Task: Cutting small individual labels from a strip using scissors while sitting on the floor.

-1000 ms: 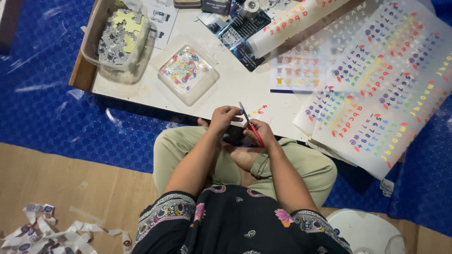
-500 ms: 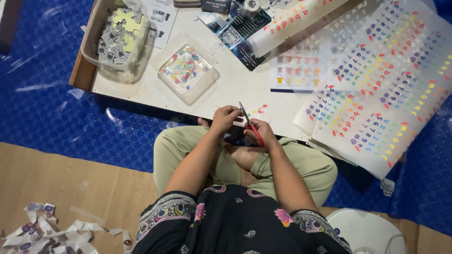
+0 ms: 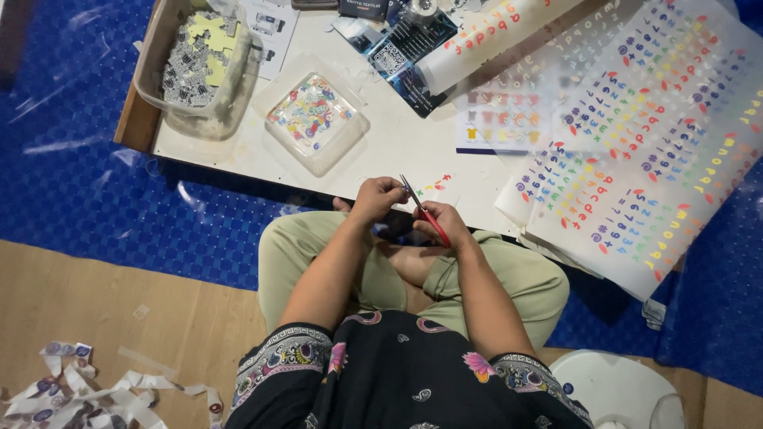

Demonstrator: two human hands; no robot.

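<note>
I sit cross-legged at the front edge of a low white table (image 3: 381,151). My right hand (image 3: 447,222) grips red-handled scissors (image 3: 424,211), blades pointing up and away towards the table. My left hand (image 3: 377,199) is closed just left of the blades, pinching something small that I cannot make out. Both hands meet above my lap, close to the table edge. A small strip with coloured shapes (image 3: 437,185) lies on the table just beyond the scissor tips.
Large sheets of coloured stickers (image 3: 636,159) cover the table's right side and hang over its edge. A square clear tray of cut stickers (image 3: 312,114) and a plastic tub of paper pieces (image 3: 199,67) stand at left. Paper scraps (image 3: 71,389) lie on the wooden floor. A white round object (image 3: 612,389) is at lower right.
Both hands stay together over my lap with the scissors; only slight shifts of the fingers and blades show.
</note>
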